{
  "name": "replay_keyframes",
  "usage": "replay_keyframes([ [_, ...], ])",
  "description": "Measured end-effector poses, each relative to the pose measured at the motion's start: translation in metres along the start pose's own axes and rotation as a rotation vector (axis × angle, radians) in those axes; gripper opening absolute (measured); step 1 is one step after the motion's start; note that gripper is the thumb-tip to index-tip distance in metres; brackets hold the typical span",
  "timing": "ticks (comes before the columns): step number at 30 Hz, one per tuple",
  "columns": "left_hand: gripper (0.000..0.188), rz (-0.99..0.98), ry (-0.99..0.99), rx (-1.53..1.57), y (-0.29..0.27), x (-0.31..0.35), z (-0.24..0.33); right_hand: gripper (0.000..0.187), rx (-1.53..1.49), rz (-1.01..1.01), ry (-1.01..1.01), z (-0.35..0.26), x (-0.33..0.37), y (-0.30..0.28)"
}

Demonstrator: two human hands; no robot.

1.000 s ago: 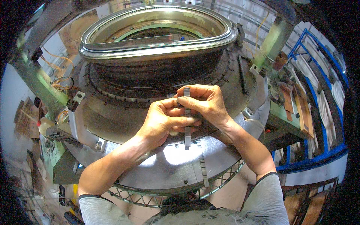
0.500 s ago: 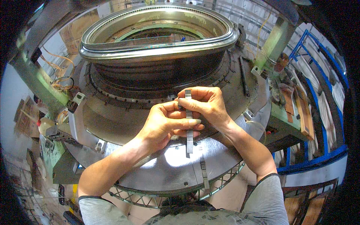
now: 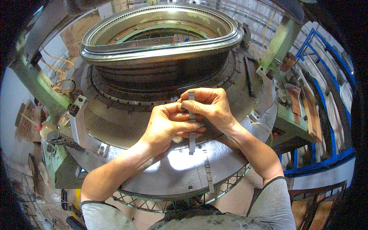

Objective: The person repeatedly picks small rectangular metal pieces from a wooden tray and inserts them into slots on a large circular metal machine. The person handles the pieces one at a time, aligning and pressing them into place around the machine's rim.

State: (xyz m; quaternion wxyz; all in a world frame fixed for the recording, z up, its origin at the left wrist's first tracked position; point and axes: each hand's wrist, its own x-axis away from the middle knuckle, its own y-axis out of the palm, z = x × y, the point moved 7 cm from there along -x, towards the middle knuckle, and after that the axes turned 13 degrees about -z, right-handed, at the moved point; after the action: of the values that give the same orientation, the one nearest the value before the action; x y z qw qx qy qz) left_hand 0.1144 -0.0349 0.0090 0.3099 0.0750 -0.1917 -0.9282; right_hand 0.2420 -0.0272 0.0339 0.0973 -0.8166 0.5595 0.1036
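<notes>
A narrow, segmented grey metal strip (image 3: 192,145) is held up between my two hands, its lower end hanging over a shiny metal plate (image 3: 168,168). My left hand (image 3: 163,124) is closed on the strip's middle, thumb and fingers pinching from the left. My right hand (image 3: 212,107) pinches its upper part between thumb and fingers. Between the fingertips of both hands, a small dark piece (image 3: 184,109) shows in part; its kind is not clear. A similar segmented strip (image 3: 208,174) lies on the plate near its front edge, below my right hand.
Beyond my hands stands a large round metal housing with a polished ring (image 3: 161,51) on top. Green posts (image 3: 50,90) with brackets flank it. To the right are a blue rack (image 3: 322,165) with white material and a wooden board (image 3: 312,115). A lattice ring (image 3: 147,205) runs below the plate.
The held strip's lower end has shifted slightly up and to the left. Both hands keep nearly the same place and grip.
</notes>
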Motion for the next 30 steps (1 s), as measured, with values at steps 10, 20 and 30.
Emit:
replay_keyframes([
  [10, 0.030, 0.008, 0.046, -0.154, 0.001, -0.001, 0.004, 0.015, -0.018, -0.029, 0.014, -0.006, 0.000, -0.006],
  [20, 0.026, 0.282, 0.384, -0.130, -0.041, 0.000, 0.027, 0.028, 0.012, -0.119, 0.081, 0.011, -0.004, 0.003],
  [30, 0.016, 0.308, 0.424, -0.098, -0.057, -0.004, 0.039, 0.018, 0.205, -0.132, -0.034, 0.032, -0.009, -0.003],
])
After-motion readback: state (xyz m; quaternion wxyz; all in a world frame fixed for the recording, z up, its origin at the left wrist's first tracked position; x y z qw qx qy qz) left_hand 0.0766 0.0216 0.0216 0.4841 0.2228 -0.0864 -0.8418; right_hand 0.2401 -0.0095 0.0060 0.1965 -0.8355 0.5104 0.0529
